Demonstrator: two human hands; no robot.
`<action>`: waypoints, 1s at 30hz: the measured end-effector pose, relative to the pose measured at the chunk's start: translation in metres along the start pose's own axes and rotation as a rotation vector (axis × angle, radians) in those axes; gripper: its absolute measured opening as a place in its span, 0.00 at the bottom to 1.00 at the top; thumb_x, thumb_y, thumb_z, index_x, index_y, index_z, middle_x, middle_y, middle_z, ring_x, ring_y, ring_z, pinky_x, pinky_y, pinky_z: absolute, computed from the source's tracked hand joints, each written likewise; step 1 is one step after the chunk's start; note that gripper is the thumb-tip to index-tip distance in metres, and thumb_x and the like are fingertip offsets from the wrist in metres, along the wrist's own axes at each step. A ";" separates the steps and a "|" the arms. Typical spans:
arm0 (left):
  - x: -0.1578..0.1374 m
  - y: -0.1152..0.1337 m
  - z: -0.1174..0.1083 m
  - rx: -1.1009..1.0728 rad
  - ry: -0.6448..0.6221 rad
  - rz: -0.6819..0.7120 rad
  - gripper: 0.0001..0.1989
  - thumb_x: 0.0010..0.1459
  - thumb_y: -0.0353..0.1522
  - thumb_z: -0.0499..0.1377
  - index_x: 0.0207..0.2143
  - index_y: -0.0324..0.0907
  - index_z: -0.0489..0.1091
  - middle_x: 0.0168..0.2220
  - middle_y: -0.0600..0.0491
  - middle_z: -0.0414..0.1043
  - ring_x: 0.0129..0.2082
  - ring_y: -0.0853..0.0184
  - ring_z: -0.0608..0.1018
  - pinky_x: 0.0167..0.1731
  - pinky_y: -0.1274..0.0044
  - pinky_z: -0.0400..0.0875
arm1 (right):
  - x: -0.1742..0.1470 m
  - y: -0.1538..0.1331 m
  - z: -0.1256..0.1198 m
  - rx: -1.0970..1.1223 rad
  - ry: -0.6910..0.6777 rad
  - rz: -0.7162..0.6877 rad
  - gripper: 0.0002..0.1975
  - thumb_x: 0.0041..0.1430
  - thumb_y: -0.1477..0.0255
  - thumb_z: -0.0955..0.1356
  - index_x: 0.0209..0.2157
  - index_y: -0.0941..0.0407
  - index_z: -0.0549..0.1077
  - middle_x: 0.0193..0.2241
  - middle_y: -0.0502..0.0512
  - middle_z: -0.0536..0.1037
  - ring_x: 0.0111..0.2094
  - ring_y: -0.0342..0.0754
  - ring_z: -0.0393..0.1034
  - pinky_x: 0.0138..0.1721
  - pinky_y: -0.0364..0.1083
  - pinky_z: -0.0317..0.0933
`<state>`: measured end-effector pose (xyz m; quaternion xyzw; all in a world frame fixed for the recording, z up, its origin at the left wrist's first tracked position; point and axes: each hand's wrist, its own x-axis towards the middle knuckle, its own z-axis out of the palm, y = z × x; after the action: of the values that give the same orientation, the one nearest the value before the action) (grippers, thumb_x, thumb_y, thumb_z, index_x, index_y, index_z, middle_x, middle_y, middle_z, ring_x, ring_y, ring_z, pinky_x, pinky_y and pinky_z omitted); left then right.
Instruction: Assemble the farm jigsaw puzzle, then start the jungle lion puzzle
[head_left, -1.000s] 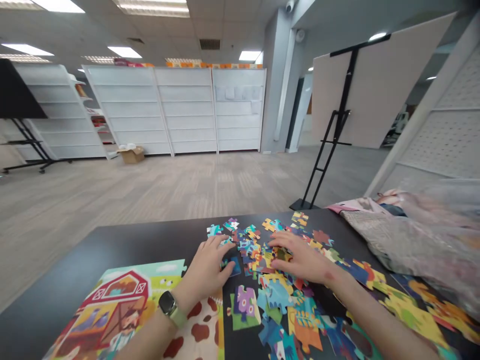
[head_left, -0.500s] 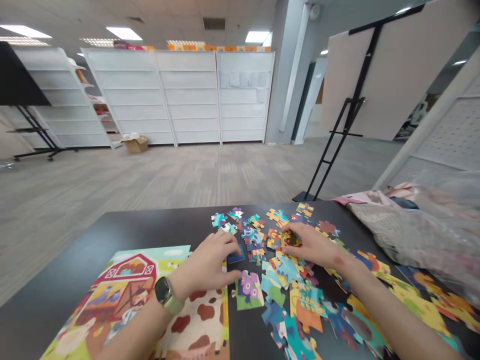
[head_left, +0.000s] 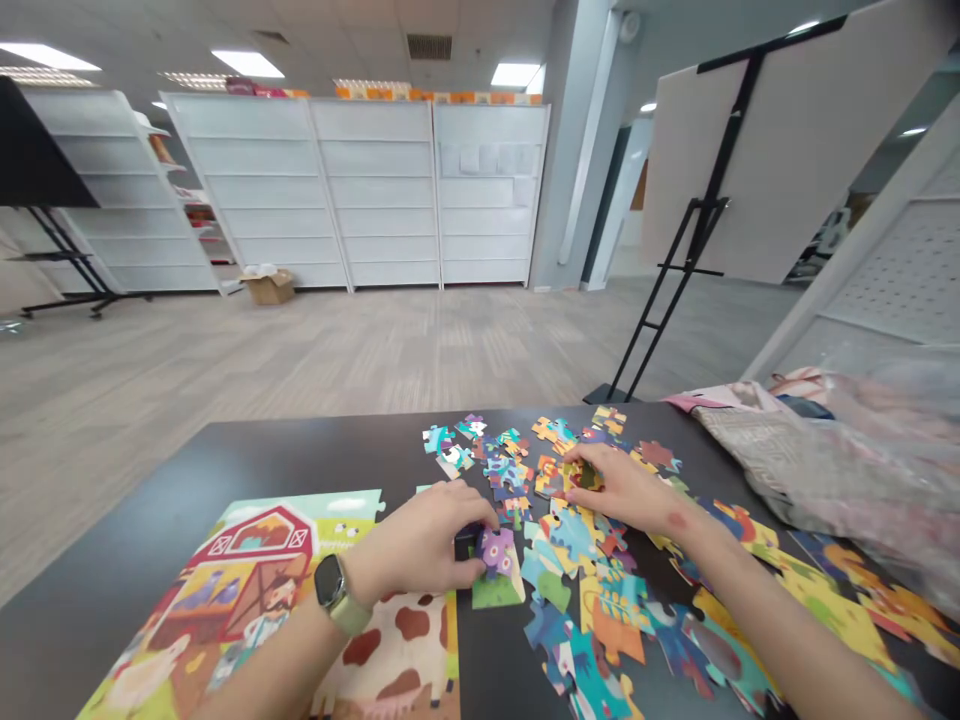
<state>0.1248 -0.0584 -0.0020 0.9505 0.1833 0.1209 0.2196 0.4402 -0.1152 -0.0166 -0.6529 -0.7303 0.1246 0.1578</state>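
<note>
My left hand (head_left: 427, 535), with a watch on its wrist, curls its index finger and thumb at the upper left of a puzzle piece with a purple flower (head_left: 498, 570). Its other fingertips are hidden. Beneath that forearm lies a joined farm puzzle (head_left: 270, 570), showing a red barn, a farmer and a spotted cow. My right hand (head_left: 619, 485) rests over the pile of loose pieces. Between its thumb and fingers is a dark yellowish puzzle piece (head_left: 586, 476), partly covered by the hand. Loose puzzle pieces (head_left: 611, 610) lie around both hands, some overlapping.
Everything lies on a dark table (head_left: 285, 455). At its right edge sits a plastic-wrapped bundle (head_left: 840, 470). Past the table stand a black easel stand (head_left: 675, 290) with a pale board, white shelving (head_left: 375, 190) and a cardboard box (head_left: 270, 288).
My left hand has lowered and curled its fingers in to the flower piece, which has shifted slightly away from me. A light blue piece edge now shows behind that hand. My right hand stays put.
</note>
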 end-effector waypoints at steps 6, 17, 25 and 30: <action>-0.001 -0.022 -0.004 0.072 0.278 -0.213 0.09 0.57 0.31 0.61 0.42 0.46 0.71 0.41 0.53 0.74 0.43 0.60 0.75 0.44 0.71 0.68 | -0.001 -0.006 -0.001 0.028 0.076 -0.019 0.15 0.57 0.59 0.69 0.41 0.54 0.72 0.39 0.56 0.76 0.38 0.52 0.71 0.40 0.48 0.63; 0.005 -0.036 0.012 0.100 0.354 -0.270 0.05 0.63 0.32 0.60 0.42 0.47 0.71 0.44 0.53 0.74 0.46 0.59 0.74 0.46 0.68 0.69 | -0.001 -0.009 -0.003 0.117 0.099 -0.045 0.09 0.55 0.67 0.68 0.32 0.53 0.63 0.31 0.48 0.71 0.31 0.46 0.63 0.32 0.44 0.55; 0.005 -0.010 0.016 0.080 0.138 -0.066 0.09 0.63 0.35 0.62 0.46 0.47 0.73 0.48 0.52 0.74 0.49 0.59 0.74 0.51 0.67 0.69 | 0.002 0.006 0.002 0.019 0.164 0.071 0.12 0.57 0.64 0.66 0.25 0.53 0.59 0.25 0.47 0.68 0.28 0.46 0.62 0.31 0.45 0.51; 0.002 0.010 0.013 0.033 -0.075 0.039 0.19 0.62 0.41 0.63 0.53 0.45 0.71 0.49 0.48 0.73 0.49 0.56 0.73 0.50 0.65 0.70 | 0.001 0.011 -0.001 0.117 0.098 0.130 0.18 0.59 0.54 0.67 0.25 0.53 0.63 0.24 0.47 0.71 0.28 0.47 0.64 0.30 0.44 0.52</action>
<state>0.1337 -0.0706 -0.0085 0.9613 0.1583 0.0864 0.2085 0.4506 -0.1133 -0.0202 -0.6939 -0.6691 0.1451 0.2228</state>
